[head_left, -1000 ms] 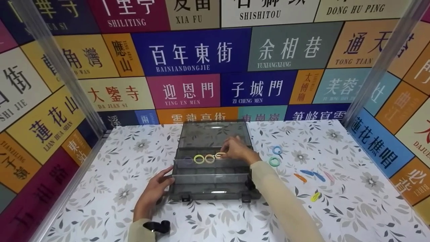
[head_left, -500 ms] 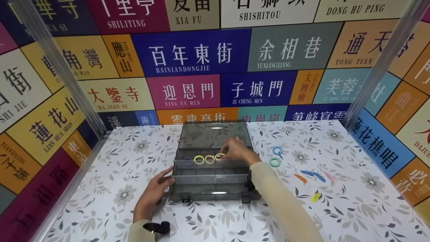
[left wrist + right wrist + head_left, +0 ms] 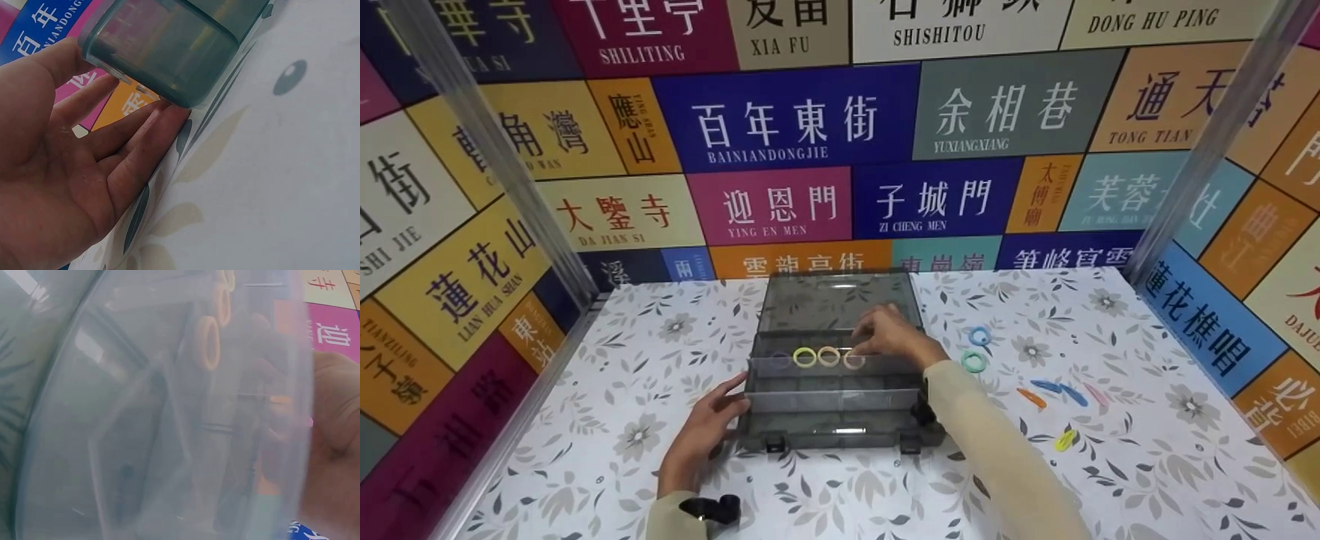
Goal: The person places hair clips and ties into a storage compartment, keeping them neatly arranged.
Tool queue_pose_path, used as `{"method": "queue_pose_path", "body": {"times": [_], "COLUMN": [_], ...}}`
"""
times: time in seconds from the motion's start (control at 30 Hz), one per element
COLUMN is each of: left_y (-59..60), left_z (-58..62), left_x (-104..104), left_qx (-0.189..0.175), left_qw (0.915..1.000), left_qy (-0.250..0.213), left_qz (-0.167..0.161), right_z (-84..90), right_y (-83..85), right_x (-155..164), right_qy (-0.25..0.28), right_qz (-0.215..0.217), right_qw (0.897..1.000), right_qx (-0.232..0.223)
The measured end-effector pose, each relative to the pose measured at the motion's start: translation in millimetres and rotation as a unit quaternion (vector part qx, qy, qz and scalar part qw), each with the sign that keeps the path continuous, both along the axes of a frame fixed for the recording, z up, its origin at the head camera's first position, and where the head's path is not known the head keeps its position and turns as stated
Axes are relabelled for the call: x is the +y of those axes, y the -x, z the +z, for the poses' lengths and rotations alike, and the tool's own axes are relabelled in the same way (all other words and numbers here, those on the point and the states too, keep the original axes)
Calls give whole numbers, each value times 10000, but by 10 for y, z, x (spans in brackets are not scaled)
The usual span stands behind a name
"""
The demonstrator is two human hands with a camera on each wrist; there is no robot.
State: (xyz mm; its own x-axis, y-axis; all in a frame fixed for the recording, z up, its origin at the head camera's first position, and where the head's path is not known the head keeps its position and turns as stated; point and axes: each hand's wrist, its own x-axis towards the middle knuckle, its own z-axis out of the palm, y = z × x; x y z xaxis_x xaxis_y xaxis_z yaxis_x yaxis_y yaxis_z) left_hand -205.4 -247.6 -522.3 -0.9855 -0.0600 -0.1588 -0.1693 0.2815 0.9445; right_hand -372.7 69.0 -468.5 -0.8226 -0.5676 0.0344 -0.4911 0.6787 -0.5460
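Observation:
A smoky clear plastic organizer box (image 3: 831,421) with dividers lies open, its lid (image 3: 840,300) tilted back. Along its rear compartment stand a purple hair tie (image 3: 780,360), a yellow hair tie (image 3: 804,357), a peach hair tie (image 3: 829,355) and a pinkish-orange hair tie (image 3: 854,360). My right hand (image 3: 891,335) reaches in from the right, bent fingertips just above the pinkish-orange one. In the right wrist view, that tie (image 3: 209,343) stands apart from the fingers, seen through a translucent wall. My left hand (image 3: 703,424) touches the box's left side, fingers extended, with fingertips beneath its corner (image 3: 185,90).
Right of the box lie a blue hair tie (image 3: 979,336) and a green hair tie (image 3: 973,361). Farther right are an orange hair clip (image 3: 1031,397), two blue clips, a pink clip (image 3: 1096,394) and a yellow clip (image 3: 1065,439). A sign-covered wall (image 3: 787,112) rises behind.
The pinkish-orange hair tie has gone down from my right fingertips into the rear compartment, beside the peach one. My left hand stays at the box's side.

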Motion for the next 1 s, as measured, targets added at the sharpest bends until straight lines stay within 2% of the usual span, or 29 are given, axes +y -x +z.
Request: {"method": "queue_pose_path", "body": {"times": [0.2, 0.53, 0.77, 1.0], "left_y": [8, 11, -4, 4], "left_z": [-10, -33, -22, -21], "left_x": [2, -27, -27, 7], "left_qx": [-39, 114, 140, 121], "left_qw": [9998, 9997, 9997, 9998], "left_qy": [-177, -219, -195, -136], "left_qz": [3, -19, -32, -41], "right_z": [120, 250, 320, 283], "right_y": [-35, -211, -345, -438], "right_x": [154, 544, 847, 1144], "right_qy": [331, 385, 653, 893], "right_qz": [-156, -193, -408, -668], "right_qw": [9985, 9991, 9969, 9934], "right_qx": [-400, 55, 149, 248]}}
